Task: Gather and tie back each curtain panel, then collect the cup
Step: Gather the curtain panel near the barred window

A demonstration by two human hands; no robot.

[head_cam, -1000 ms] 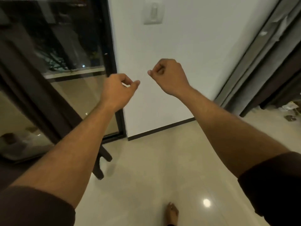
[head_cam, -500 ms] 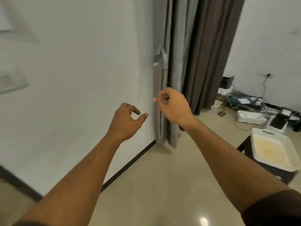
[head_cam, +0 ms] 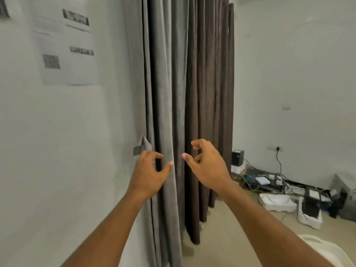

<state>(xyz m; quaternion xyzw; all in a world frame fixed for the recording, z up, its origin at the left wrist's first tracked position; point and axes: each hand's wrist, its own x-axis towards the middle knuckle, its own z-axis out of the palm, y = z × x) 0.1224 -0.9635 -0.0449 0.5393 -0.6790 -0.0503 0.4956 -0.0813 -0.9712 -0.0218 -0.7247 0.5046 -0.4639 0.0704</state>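
Note:
A grey curtain panel [head_cam: 163,83] hangs gathered in folds right in front of me, with a dark brown panel [head_cam: 208,83] beside it on the right. A grey tieback strap [head_cam: 141,148] sticks out from the wall at the grey panel's left edge. My left hand [head_cam: 149,173] is open, fingers spread, just below the strap and at the grey folds. My right hand [head_cam: 207,165] is open too, fingers curled, in front of the seam between the two panels. Neither hand holds anything. No cup is in view.
A white wall with taped paper sheets [head_cam: 67,45] is on my left. Cables, a power strip and white foam pieces [head_cam: 277,202] lie on the floor at the right wall. A white tray rim [head_cam: 316,242] shows at the lower right.
My view swung right from the glass door to the curtains, which are now close. Both hands went from pinched to spread open and reached up to the grey panel.

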